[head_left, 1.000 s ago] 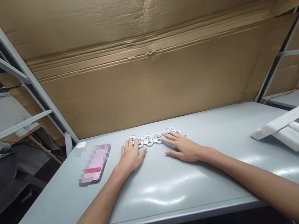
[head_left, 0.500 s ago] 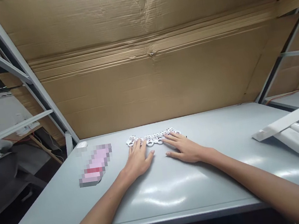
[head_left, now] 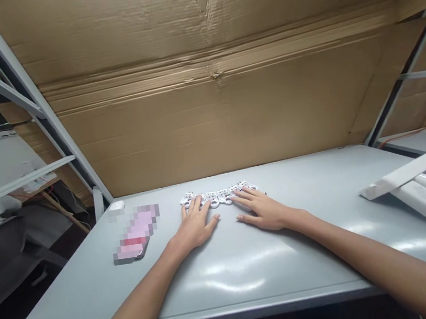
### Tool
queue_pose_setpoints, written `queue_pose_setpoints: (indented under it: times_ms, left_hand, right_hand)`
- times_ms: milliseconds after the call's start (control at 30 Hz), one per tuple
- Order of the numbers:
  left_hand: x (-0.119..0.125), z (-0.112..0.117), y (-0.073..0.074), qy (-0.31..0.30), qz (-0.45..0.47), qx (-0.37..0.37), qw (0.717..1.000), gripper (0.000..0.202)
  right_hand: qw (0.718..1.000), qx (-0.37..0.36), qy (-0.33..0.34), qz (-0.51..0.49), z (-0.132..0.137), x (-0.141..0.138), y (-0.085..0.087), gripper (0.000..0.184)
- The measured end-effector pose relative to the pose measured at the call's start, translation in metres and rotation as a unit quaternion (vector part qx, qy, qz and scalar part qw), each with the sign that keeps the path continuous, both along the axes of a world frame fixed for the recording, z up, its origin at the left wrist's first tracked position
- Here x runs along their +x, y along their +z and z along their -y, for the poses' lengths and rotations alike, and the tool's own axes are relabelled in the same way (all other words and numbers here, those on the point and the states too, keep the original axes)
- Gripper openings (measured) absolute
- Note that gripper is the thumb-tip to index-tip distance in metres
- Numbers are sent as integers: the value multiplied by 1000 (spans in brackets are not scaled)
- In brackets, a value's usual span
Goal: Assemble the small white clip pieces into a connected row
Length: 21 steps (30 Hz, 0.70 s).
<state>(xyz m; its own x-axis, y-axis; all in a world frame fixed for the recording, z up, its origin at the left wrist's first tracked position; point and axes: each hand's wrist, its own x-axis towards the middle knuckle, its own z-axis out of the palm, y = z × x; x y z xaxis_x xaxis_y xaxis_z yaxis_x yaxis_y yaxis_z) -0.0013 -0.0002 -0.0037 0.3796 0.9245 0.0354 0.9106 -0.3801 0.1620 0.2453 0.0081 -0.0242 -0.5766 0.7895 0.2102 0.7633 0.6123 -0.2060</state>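
My left hand [head_left: 196, 225] lies flat on the grey table [head_left: 230, 278], its spread fingertips on or just at the left part of a row of small white perforated pieces [head_left: 218, 197]. These pieces sit joined end to end in a strip. My right hand [head_left: 260, 212] rests palm down at the strip's right part, with its fingers over the pieces and hiding some of them. Neither hand closes on anything.
A pixelated pink flat object [head_left: 136, 233] lies left of my left hand, with a white computer mouse [head_left: 116, 206] beyond it. Long white boards and tubes [head_left: 410, 184] lie at the table's right end. A cardboard sheet [head_left: 206, 113] stands behind the table inside a metal frame.
My left hand has shifted slightly to the right along the strip, and its fingers sit a little differently. My right hand has hardly moved.
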Motion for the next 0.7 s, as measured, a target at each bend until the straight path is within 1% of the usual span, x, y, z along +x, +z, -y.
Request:
queue_pose_setpoints:
  times_ms: [233, 500, 700]
  left_hand:
    - [-2, -4, -2, -20, 12, 11, 1000, 59]
    - [-4, -6, -4, -21, 14, 14, 1000, 58]
    - [-4, -8, -6, -24, 13, 24, 999, 56]
  right_hand:
    - [1000, 2, 0, -2, 0, 0, 0, 72]
    - [1000, -9, 0, 4, 1, -1, 2, 74]
    - [1000, -10, -4, -5, -2, 0, 0, 73]
